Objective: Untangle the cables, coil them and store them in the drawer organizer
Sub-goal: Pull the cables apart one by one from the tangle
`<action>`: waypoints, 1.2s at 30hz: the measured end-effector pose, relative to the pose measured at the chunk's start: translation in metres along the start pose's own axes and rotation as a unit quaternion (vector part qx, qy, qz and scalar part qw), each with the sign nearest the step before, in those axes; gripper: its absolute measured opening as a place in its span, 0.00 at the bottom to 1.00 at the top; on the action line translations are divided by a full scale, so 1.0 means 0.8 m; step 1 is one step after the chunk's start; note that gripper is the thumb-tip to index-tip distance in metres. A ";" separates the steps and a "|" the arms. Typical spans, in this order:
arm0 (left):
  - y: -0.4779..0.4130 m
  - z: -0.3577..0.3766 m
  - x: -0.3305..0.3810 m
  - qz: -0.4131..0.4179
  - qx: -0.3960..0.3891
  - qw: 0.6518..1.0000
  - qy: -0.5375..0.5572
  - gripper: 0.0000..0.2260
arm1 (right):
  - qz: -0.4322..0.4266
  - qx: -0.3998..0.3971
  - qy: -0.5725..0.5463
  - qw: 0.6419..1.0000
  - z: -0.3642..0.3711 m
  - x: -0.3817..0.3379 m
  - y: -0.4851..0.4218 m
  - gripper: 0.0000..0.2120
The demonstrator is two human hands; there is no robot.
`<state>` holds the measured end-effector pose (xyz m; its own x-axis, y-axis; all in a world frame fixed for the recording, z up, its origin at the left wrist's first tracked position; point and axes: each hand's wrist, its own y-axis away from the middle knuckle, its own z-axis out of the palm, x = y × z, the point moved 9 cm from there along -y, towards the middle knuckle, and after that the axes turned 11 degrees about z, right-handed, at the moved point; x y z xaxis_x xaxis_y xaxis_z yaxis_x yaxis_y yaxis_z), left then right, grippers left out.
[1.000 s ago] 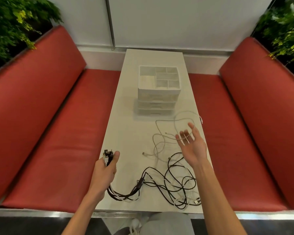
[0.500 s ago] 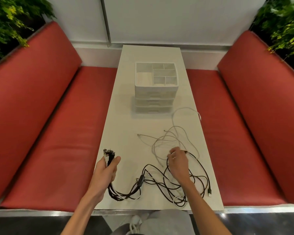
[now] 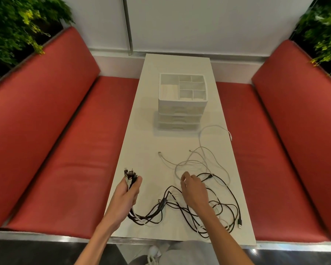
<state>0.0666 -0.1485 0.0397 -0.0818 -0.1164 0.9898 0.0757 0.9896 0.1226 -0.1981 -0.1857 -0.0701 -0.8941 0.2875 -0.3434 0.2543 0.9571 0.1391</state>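
Under your right hand (image 3: 193, 186), which pinches a white cable (image 3: 175, 170), lies the tangle (image 3: 161, 204); your left hand (image 3: 127, 196) grips the plugs (image 3: 129, 174).

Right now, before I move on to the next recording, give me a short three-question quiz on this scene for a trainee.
1. True or false: the left hand grips a bundle of cable ends.
2. Where does the drawer organizer stand? A) on the left bench B) on the table, beyond the cables C) on the person's lap
3. Fill in: the USB plug near the table's near right corner ends a ___ cable.
Key: 1 true; 2 B; 3 black.
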 end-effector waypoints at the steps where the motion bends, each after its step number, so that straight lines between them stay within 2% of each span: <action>1: 0.000 0.000 0.003 0.004 0.001 1.000 0.001 0.16 | -0.003 0.021 -0.031 0.999 -0.023 -0.006 0.004 0.05; 4: -0.001 0.003 0.011 0.007 0.006 1.000 0.016 0.17 | -0.027 0.073 -0.119 0.990 -0.104 -0.032 0.023 0.06; 7: -0.006 0.009 0.020 0.016 0.005 0.999 0.038 0.17 | -0.061 0.089 -0.230 0.967 -0.187 -0.062 0.049 0.05; 9: -0.008 0.015 0.031 0.031 -0.003 0.998 0.051 0.16 | -0.062 0.059 -0.322 0.943 -0.231 -0.076 0.066 0.08; 13: -0.010 0.032 0.057 0.056 -0.019 0.994 0.092 0.20 | -0.070 -0.065 -0.475 0.875 -0.269 -0.100 0.092 0.07; 18: -0.004 0.055 0.085 0.112 -0.054 0.990 0.066 0.20 | -0.063 -0.129 -0.492 0.858 -0.260 -0.117 0.111 0.13; 21: 0.002 0.063 0.096 0.148 -0.056 0.987 0.010 0.17 | -0.047 -0.113 -0.508 0.853 -0.249 -0.126 0.120 0.08; 23: 0.009 0.070 0.102 0.155 -0.061 0.986 0.013 0.15 | -0.042 -0.105 -0.515 0.849 -0.245 -0.133 0.124 0.05; 25: 0.015 0.075 0.105 0.144 -0.065 0.987 0.018 0.11 | -0.039 -0.088 -0.499 0.861 -0.244 -0.137 0.125 0.05; 29: 0.018 0.078 0.112 0.156 -0.061 0.986 0.001 0.11 | -0.054 -0.033 -0.375 0.925 -0.250 -0.139 0.125 0.04; 32: 0.018 0.081 0.111 0.164 -0.076 0.983 -0.018 0.10 | -0.086 -0.041 -0.364 0.927 -0.252 -0.144 0.123 0.06; 36: 0.018 0.083 0.100 0.157 -0.094 0.983 -0.007 0.17 | -0.120 -0.054 -0.375 0.918 -0.255 -0.149 0.122 0.09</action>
<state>-0.0045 -0.1379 0.1160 -0.0393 0.1939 0.9802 0.2814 0.9434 -0.1754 -0.1421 -0.1342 0.1742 -0.4046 0.0530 -0.9130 0.0095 0.9985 0.0537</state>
